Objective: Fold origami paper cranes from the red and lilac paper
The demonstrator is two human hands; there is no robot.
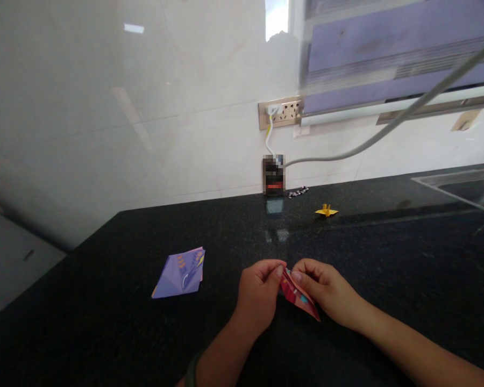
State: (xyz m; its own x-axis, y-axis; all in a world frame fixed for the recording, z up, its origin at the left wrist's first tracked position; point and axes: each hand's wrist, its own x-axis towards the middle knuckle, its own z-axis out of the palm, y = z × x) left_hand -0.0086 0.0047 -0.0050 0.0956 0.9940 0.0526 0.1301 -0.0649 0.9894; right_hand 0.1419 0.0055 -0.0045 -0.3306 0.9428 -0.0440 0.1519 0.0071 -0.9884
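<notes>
Between my two hands is a folded piece of red patterned origami paper (296, 295), its pointed end hanging down to the right. My left hand (260, 295) pinches its upper left edge between thumb and fingers. On the other side, my right hand (326, 290) grips the upper right edge with thumb and bent fingers. Both hands are held over the dark countertop (226, 231). To the left lies a small stack of purple patterned paper sheets (180, 275). A yellow folded paper crane (326, 211) sits farther back on the right.
Against the white wall (165, 134) stands a dark pixelated device (273, 177) with cables. A white plug (272, 110) sits in the wall socket (289, 111). A grey cable (387, 131) arcs toward the upper right. A small chain-like item (298, 192) lies beside the device.
</notes>
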